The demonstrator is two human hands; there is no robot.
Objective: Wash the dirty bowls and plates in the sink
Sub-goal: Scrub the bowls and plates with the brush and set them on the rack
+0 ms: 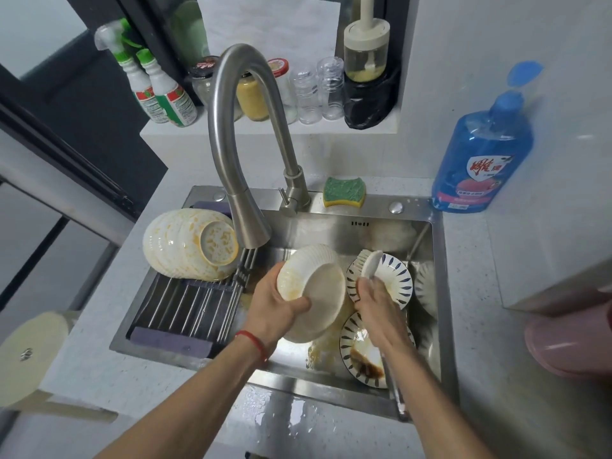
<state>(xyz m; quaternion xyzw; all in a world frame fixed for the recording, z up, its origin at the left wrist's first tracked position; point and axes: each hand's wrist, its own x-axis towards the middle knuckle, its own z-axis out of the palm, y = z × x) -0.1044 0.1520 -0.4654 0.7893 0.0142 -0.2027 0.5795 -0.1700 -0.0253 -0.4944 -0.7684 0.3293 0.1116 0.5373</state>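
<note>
Head view: left hand (276,306) fingers curled round ribbed white bowl (313,288), tilted over the sink (440,293); right hand (376,304) grips scrub brush (369,261) beside it. Patterned plates (359,352) below; dirty bowls (190,243) stacked on rack (185,303) left.

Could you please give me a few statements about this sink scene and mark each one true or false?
1. The left hand holds a bowl over the sink. True.
2. The right hand holds the sponge. False: it holds a brush; the sponge lies behind the sink.
3. Stained bowls lie stacked on the rack. True.
4. The soap bottle stands left of the faucet. False: it stands right.
</note>
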